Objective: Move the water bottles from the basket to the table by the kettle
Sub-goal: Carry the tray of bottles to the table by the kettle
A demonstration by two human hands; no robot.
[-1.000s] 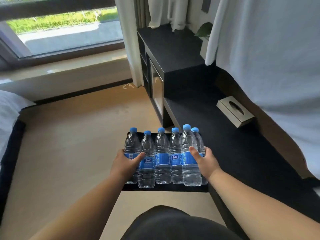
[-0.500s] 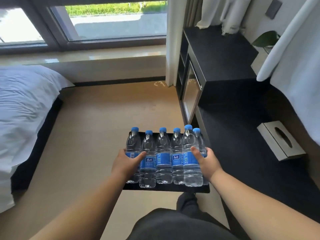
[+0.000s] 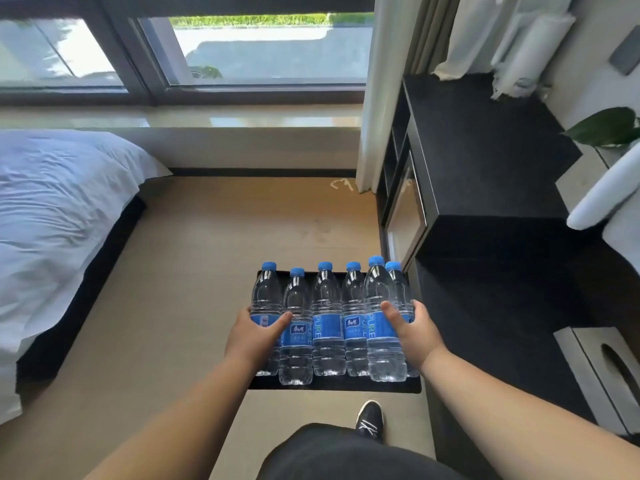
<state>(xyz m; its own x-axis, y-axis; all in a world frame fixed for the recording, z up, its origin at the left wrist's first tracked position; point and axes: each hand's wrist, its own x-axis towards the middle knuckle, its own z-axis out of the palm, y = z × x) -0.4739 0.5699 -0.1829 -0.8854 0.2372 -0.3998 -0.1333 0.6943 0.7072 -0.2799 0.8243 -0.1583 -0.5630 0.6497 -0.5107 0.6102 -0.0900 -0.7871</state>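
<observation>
We read "PURE" on blue labels. Six water-filled bottles stand in the black basket. Our left hand grips the left-edge one, and our right hand grips the right-edge two.

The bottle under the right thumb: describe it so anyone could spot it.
Find the black tray in front of the person, carrying six blue-capped bottles. Go to the right hand; its thumb lies on this bottle. It alone stands forward of the row, partly hiding the end bottle.
</observation>
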